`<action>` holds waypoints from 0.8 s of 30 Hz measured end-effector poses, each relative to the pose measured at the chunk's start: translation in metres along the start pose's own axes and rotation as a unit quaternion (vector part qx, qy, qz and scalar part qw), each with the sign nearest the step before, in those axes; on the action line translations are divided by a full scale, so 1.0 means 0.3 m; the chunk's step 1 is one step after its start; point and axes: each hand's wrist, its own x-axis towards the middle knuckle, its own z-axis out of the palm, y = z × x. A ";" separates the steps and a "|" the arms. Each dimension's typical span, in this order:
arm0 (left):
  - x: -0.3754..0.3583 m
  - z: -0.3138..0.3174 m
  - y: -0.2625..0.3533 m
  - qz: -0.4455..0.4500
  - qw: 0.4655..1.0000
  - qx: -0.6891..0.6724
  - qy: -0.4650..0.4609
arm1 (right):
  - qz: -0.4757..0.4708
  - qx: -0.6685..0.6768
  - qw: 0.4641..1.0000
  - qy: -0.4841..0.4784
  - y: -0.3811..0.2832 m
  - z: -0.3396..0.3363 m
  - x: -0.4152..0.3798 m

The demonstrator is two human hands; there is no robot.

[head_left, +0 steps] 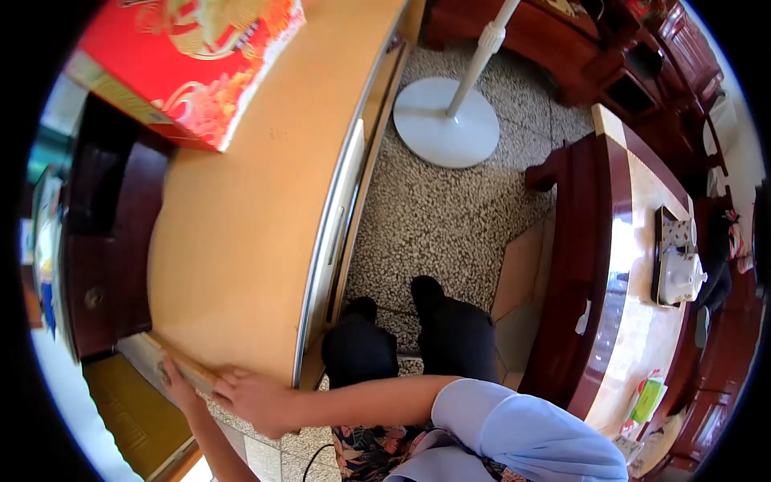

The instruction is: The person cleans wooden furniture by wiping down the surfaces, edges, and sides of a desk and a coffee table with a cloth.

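A long light-brown wooden cabinet (241,241) stands on the left, with a narrow pale wooden edge strip (189,368) along its near end. My left hand (178,387) grips this strip near its left part, fingers partly hidden. Close beside it, my right hand (253,399) has its fingers bent over the same strip near the front corner. Both hands touch the wood. On the far part of the cabinet top lies a red box (213,76) with gold and floral print.
A dark wooden piece with a round knob (95,299) stands left of the cabinet, above a gold-brown panel (136,414). A white round stand base (446,122) rests on the speckled floor (418,217). At right, a stone-topped table (634,281) bears a tray with a white teapot (683,277).
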 end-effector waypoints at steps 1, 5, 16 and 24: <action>0.018 -0.018 -0.011 0.019 0.999 -0.006 -0.033 | -0.017 -0.022 0.997 0.070 0.007 0.017 0.005; 0.011 -0.050 -0.042 0.267 0.915 0.298 -0.059 | -0.006 -0.024 0.987 0.156 0.015 0.068 0.004; -0.024 -0.030 -0.002 0.233 0.906 0.347 -0.063 | 0.087 -0.053 0.954 0.283 -0.037 0.149 0.020; 0.026 -0.048 -0.046 0.292 0.893 0.337 -0.054 | 0.154 -0.136 0.940 0.272 -0.121 0.176 -0.019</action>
